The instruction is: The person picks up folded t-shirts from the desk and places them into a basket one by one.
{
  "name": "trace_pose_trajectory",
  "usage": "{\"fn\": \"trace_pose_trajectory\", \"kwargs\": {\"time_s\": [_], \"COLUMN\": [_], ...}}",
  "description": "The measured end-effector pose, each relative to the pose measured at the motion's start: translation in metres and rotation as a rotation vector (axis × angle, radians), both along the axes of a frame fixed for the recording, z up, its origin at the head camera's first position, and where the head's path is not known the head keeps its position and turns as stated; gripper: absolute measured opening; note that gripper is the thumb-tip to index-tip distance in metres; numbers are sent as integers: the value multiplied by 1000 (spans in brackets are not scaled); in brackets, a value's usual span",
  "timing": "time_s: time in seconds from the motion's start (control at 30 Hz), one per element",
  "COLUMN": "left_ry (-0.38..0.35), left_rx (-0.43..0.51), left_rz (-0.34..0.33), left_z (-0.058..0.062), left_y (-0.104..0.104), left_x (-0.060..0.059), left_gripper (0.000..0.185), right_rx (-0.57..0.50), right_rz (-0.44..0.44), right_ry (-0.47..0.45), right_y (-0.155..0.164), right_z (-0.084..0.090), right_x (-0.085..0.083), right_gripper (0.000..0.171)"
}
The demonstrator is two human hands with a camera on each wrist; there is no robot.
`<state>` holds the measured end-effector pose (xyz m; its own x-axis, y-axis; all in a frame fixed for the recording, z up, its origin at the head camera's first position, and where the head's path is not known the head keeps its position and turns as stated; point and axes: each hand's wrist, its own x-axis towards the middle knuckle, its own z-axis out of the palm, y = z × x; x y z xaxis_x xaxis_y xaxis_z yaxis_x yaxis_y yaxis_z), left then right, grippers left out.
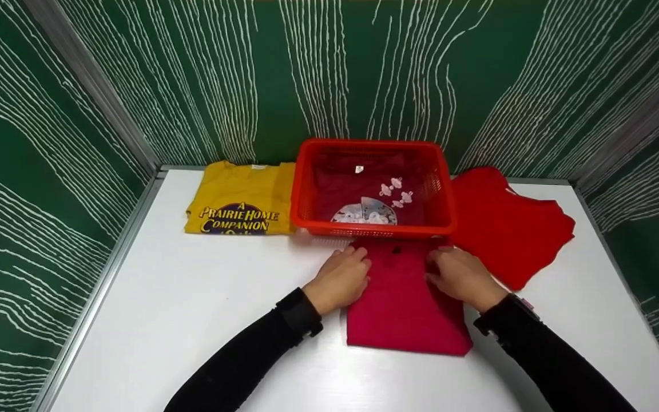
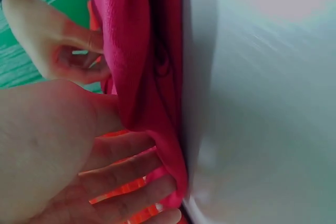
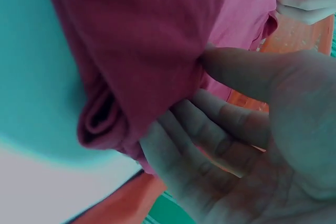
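A crimson shirt [image 1: 404,309], folded into a rough rectangle, lies on the white table in front of the red basket. My left hand [image 1: 341,277] grips its upper left edge; in the left wrist view the fingers [image 2: 126,174] lie along the folded cloth. On the opposite side my right hand [image 1: 464,274] pinches the upper right edge, with the thumb [image 3: 236,69] on top and the other fingers against the side fold. Several layers show at that rolled edge in the right wrist view. A small dark mark sits near the shirt's top.
Behind the shirt stands the red plastic basket [image 1: 372,230], holding a maroon garment [image 1: 338,191] with pale prints. A folded yellow T-shirt [image 1: 243,191] with lettering lies left of it, a red garment [image 1: 515,229] to its right. Green walls with white lines enclose the table [image 1: 221,303].
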<state>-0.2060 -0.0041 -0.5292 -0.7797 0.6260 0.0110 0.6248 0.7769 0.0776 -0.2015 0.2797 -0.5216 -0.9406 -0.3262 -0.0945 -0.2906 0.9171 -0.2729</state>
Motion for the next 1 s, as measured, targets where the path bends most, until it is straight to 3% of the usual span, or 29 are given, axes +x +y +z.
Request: {"fn": "trace_pose_trajectory", "kwargs": {"time_s": [0.2, 0.43, 0.57, 0.67, 0.73, 0.83, 1.0], "left_ry": [3, 17, 15, 11, -11, -100, -192], "left_rx": [39, 54, 157, 241, 252, 246, 242], "left_rz": [63, 52, 95, 183, 250, 334, 369], "left_z": [0, -4, -5, -4, -3, -2, -7], "left_y": [-18, -25, -30, -36, -38, -37, -31], "left_x": [-4, -3, -7, -15, -20, -28, -35], "left_gripper": [22, 21, 20, 21, 24, 30, 30], "right_rx": [-12, -82, -168, -214, -228, -230, -201], "right_rz": [12, 8, 16, -33, -93, -162, -168], "right_ry": [61, 83, 60, 26, 4, -14, -91], "right_y": [-19, -18, -7, 4, 12, 22, 26], "right_z": [-3, -8, -4, 4, 9, 12, 7], "right_x": [-2, 0, -1, -5, -8, -12, -19], "right_gripper": [20, 21, 16, 19, 21, 28, 33]}}
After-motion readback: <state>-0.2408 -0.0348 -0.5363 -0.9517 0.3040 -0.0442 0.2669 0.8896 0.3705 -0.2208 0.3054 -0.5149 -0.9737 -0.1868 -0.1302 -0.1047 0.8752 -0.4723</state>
